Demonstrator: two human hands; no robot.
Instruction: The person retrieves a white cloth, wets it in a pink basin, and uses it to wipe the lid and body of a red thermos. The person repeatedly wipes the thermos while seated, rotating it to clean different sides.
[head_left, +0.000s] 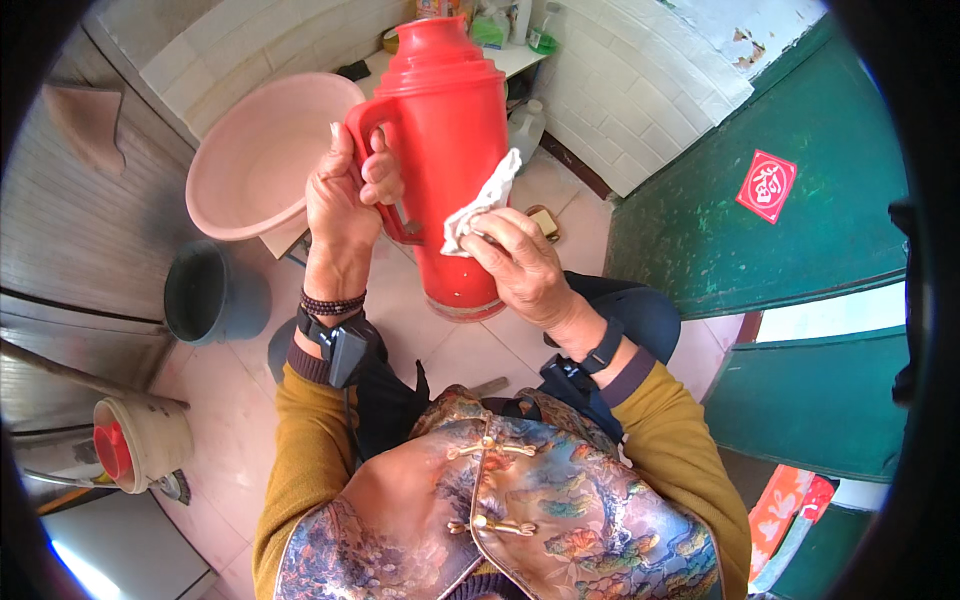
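Note:
A red plastic thermos flask (457, 135) is held up before me, nearly upright, its shoulder and top away from me. My left hand (349, 187) grips its side handle (367, 116), with the fingers wrapped through the loop. On the right side of the body, my right hand (517, 259) pinches a crumpled white cloth (487, 199) and presses it against the red surface. Small pale specks show on the lower body, and the base rim (465, 309) looks worn. The palm side of my right hand is hidden.
A pink basin (274, 150) stands behind at the left, above a dark bucket (217, 292). Further left is a cream bucket (150, 439) holding a red scoop (112, 450). Bottles (546, 34) line a white shelf (521, 60). A green door (712, 225) flanks the right.

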